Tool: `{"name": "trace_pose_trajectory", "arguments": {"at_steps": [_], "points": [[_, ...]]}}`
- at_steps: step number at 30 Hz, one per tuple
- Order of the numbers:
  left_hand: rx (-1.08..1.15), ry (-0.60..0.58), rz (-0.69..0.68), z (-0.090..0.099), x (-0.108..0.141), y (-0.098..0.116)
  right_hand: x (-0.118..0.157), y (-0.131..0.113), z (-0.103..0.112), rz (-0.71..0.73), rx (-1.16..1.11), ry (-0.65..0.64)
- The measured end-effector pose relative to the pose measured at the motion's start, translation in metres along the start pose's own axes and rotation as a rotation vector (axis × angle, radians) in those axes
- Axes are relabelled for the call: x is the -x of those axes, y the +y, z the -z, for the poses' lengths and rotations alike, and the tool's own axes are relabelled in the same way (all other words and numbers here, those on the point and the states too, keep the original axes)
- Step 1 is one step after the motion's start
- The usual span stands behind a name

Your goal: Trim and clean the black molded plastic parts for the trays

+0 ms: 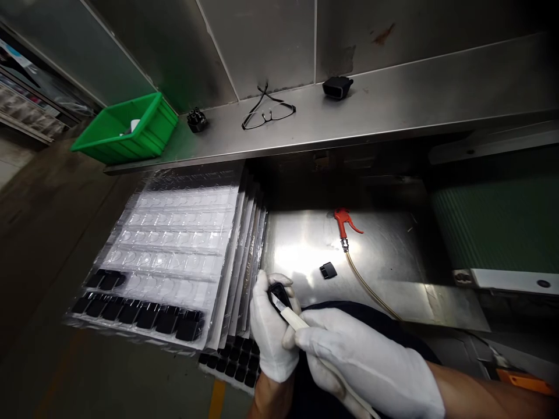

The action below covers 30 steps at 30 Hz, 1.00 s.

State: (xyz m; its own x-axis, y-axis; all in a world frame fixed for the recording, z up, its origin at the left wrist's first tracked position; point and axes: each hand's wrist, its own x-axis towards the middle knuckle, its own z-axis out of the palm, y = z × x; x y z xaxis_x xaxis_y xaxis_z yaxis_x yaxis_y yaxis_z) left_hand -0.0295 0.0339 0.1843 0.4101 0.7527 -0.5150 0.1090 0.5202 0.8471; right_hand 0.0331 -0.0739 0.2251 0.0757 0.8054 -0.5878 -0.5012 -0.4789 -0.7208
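My left hand [267,331], in a white glove, is closed around a small hollow black plastic part [285,295] with its opening turned up. In my right hand [358,346], gloved too, is a slim knife [293,318] with a pale handle. Its short metal blade reaches into the opening of the part; whether the edge touches the inner wall cannot be made out. On the metal worktop ahead lies another small black part [328,270]. Beyond it rests a red air blow gun [343,222] on a yellowish hose.
To the left stands a stack of clear plastic trays [174,238], the top one with black parts [147,315] in its near rows. Along the metal shelf [393,110] are a green bin [126,131], a black knobbed piece [197,120], eyeglasses [268,113] and a black housing [337,87]. A green ribbed surface [493,215] lies right.
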Motion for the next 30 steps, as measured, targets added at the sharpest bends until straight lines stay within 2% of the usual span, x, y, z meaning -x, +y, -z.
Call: {"name": "trace_pose_trajectory", "arguments": {"at_steps": [2, 5, 7, 12, 18, 22, 26, 30], "points": [[-0.034, 0.013, -0.045, 0.003, 0.0, -0.002, -0.011, 0.008, -0.003, -0.088, -0.004, -0.013], [-0.126, 0.035, -0.087, 0.006, 0.0, -0.004, -0.025, 0.02, -0.006, -0.205, -0.018, -0.116], [-0.155, 0.061, -0.073, 0.006, 0.0, -0.005, -0.029, 0.024, -0.007, -0.187, -0.042, -0.121], [-0.125, 0.099, -0.025, 0.002, -0.001, -0.006, -0.024, 0.021, -0.01, -0.06, -0.052, 0.045], [-0.072, 0.101, -0.025, 0.001, -0.004, -0.011, -0.019, 0.016, -0.007, 0.034, -0.062, 0.093], [-0.087, 0.127, -0.041, 0.001, -0.005, -0.014, -0.02, 0.014, -0.007, -0.01, -0.032, 0.099], [-0.218, 0.147, -0.109, 0.004, -0.008, -0.016, -0.018, 0.003, -0.009, -0.07, 0.001, 0.139], [-0.29, 0.135, -0.138, 0.01, -0.013, -0.021, -0.017, -0.008, -0.005, -0.161, 0.055, 0.072]]}}
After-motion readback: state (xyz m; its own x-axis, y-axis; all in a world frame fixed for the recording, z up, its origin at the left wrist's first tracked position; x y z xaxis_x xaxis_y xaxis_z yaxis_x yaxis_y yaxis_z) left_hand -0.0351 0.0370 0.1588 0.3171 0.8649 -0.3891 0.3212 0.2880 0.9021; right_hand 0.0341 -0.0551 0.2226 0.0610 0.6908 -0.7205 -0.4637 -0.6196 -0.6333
